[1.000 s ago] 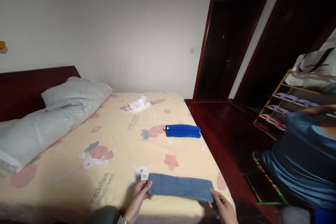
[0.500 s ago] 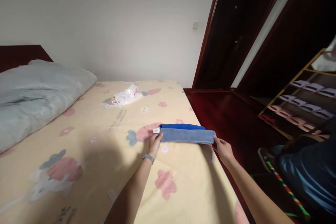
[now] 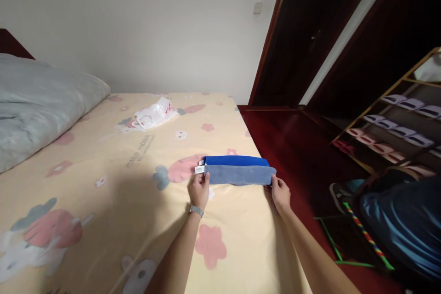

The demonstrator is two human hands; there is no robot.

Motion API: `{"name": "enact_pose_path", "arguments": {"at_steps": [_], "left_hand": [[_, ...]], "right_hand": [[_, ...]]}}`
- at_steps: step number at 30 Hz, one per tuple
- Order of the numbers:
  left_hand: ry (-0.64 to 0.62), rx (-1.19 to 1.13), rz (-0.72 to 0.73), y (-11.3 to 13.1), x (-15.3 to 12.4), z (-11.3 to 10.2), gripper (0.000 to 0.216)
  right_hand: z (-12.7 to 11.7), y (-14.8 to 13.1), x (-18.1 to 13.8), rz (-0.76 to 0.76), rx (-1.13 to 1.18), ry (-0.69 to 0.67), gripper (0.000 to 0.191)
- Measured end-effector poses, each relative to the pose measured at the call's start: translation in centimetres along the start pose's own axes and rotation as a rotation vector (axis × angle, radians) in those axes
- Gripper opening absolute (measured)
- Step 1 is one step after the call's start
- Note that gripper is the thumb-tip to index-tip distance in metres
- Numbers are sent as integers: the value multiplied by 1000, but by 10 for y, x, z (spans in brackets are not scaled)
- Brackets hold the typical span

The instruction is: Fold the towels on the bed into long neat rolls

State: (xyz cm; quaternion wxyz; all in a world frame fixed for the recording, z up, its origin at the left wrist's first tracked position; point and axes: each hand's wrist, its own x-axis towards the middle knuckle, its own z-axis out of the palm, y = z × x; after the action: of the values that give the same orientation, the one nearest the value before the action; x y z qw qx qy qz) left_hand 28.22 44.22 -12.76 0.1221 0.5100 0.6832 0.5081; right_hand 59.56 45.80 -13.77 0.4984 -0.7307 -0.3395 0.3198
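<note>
A folded grey-blue towel lies on top of a folded bright blue towel near the right edge of the bed. My left hand pinches the grey-blue towel's left end, beside a small white tag. My right hand grips its right end. Both arms are stretched forward over the sheet.
A grey pillow lies at the left, and a crumpled white plastic bag at the far side of the bed. Right of the bed: dark red floor, a dark doorway, a shoe rack, and another person in blue.
I carried the grey-blue towel from the bed's near edge forward and set it down on the bright blue towel. The view moved closer with it.
</note>
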Motion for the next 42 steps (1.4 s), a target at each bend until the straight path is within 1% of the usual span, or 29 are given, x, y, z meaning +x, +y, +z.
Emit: {"name": "enact_pose_path", "arguments": {"at_steps": [6,10,14,18,20,24,26,28,32,34,36,40,42], "left_hand": [[-14,-4,32,2,0,-1,32],[-7,40,51,3,-1,-2,28],[13,46,92,2,-3,-2,30],[-27,6,66,-1,-5,-1,26],[-15,79,76,-1,-6,1,22],[58,340,109,-1,-9,7,10],[49,417,103,1,-10,9,11],[24,443,98,1,-11,9,12],[-36,386,120,-2,-8,0,9],[-86,308,164,-7,-6,-6,9],[-128,201,175,-10,-7,-13,13],[-203,-4,74,-12,-12,-22,19],[-219,-65,31,-10,-14,-23,21]], "right_hand": [[-1,1,-3,-23,-45,17,61],[0,-1,-4,-32,-86,24,62],[0,-3,-8,-84,-137,84,60],[-1,1,-10,-113,-161,135,55],[-1,4,-9,-114,-182,153,52],[4,7,-8,-129,-231,208,44],[6,6,-10,-169,-235,232,43],[7,4,-13,-222,-222,249,43],[6,2,-19,-309,-168,248,48],[6,3,-19,-361,-130,242,47],[6,6,-17,-403,-97,247,47],[2,10,-19,-427,-49,288,51],[-4,5,-24,-531,-55,305,52]]}}
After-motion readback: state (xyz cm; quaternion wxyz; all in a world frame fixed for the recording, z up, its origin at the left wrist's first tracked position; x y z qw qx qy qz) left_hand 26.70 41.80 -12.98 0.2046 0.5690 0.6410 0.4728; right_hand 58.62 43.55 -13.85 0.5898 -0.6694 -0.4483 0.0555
